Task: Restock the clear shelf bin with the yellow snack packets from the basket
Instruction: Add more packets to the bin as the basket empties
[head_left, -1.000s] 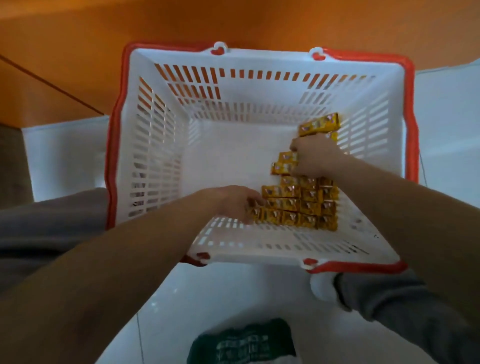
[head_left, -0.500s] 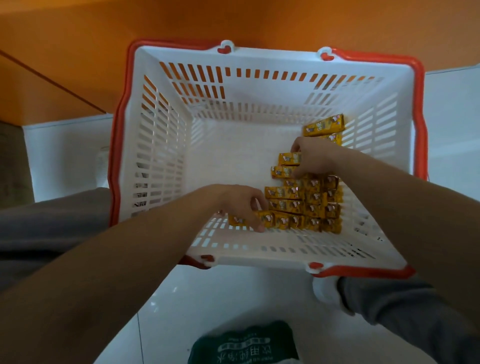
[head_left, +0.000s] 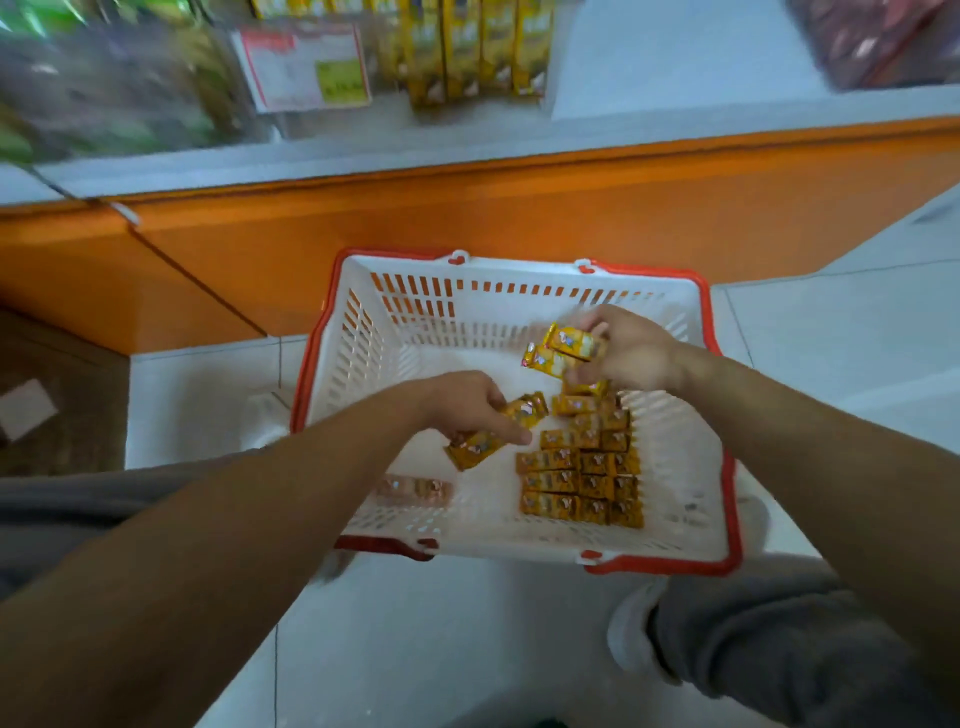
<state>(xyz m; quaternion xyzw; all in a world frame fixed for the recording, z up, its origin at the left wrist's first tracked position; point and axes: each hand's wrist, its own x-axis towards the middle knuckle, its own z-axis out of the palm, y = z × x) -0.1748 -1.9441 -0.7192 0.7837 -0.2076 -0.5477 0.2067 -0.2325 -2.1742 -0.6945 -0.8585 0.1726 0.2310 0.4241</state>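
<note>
Your left hand (head_left: 467, 410) grips a couple of yellow snack packets (head_left: 525, 409) and your right hand (head_left: 631, 356) pinches two more. Both are raised off the basket (head_left: 353, 374) floor, likely to clear its rim. The remaining rows (head_left: 576, 480) lie flat near the right wall. Open space leads up to the blurred shelf (head_left: 519, 150).

Basket (head_left: 519, 306): white slotted plastic with a red rim, on the floor below the shelf. Yellow packets (head_left: 576, 478) lie flat in tight rows at its near right. Left hand (head_left: 462, 405) grips two packets (head_left: 475, 447) above the basket floor; right hand (head_left: 634, 348) pinches two more (head_left: 563, 348), tilted. Clear shelf bin (head_left: 470, 104): blurred, with yellow packs standing upright inside.
</note>
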